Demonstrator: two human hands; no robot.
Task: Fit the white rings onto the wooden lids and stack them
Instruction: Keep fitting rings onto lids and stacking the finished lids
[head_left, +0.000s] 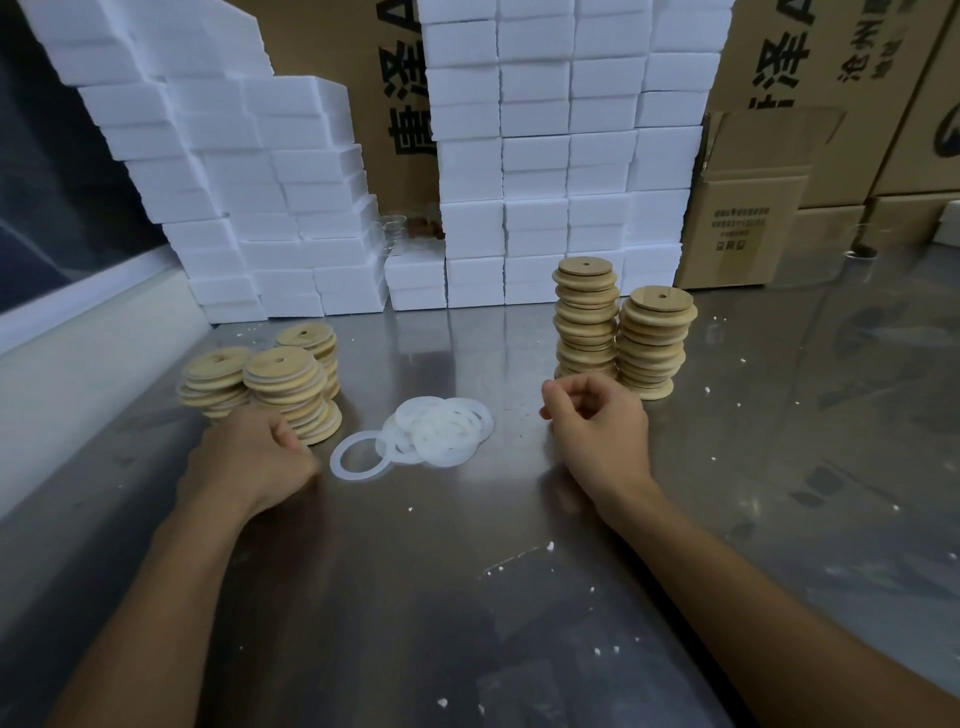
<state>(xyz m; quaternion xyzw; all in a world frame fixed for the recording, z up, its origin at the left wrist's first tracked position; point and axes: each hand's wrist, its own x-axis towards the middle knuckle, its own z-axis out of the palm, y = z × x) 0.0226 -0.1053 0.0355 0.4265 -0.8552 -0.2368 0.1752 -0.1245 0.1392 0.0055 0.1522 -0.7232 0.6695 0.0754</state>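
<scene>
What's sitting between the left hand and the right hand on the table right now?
In the head view, a loose pile of white rings lies on the metal table between the left hand and the right hand, one ring spread out nearest the left hand.

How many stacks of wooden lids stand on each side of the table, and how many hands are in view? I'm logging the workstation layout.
Lid stacks on the left: 3
Lid stacks on the right: 2
Piles of white rings: 1
Hands, left hand and right hand: 2
Total: 8
</scene>
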